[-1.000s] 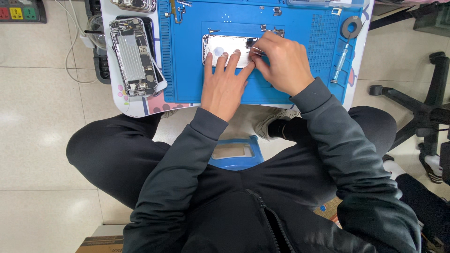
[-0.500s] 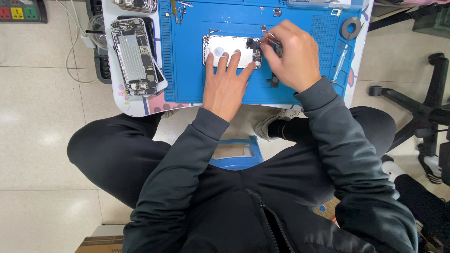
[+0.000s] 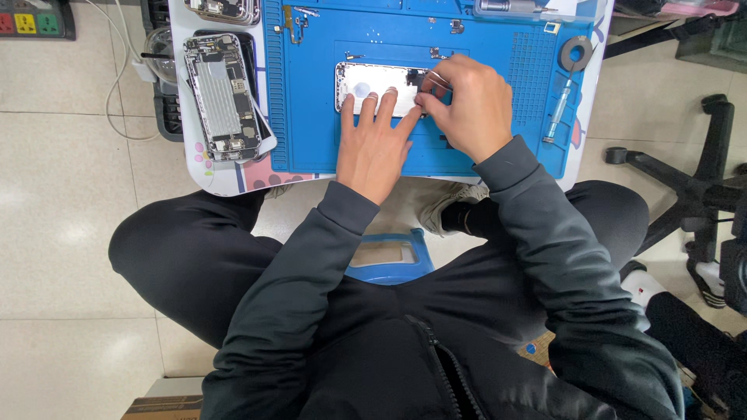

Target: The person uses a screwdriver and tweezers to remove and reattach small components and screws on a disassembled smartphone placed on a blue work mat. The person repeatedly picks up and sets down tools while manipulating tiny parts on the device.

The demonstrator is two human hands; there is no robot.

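Observation:
An opened phone [image 3: 366, 79] with a silver inside lies across the middle of a blue work mat [image 3: 311, 124]. My left hand [image 3: 377, 144] rests flat on it, fingers spread over its near edge. My right hand [image 3: 467, 105] is at the phone's right end, with thumb and fingers pinched on thin metal tweezers [image 3: 436, 78]. The tweezer tips point into the dark parts there. My right hand hides the phone's right end.
A second opened phone [image 3: 222, 97] lies on the table's left side, beside the mat. A screwdriver [image 3: 559, 124] and a tape roll [image 3: 576, 53] sit at the mat's right edge. A chair base [image 3: 685, 187] stands on the floor to the right, and a power strip [image 3: 31, 19] lies at far left.
My right hand went a little right and up along the phone's end, then came back to the left. My left hand stayed flat on the phone.

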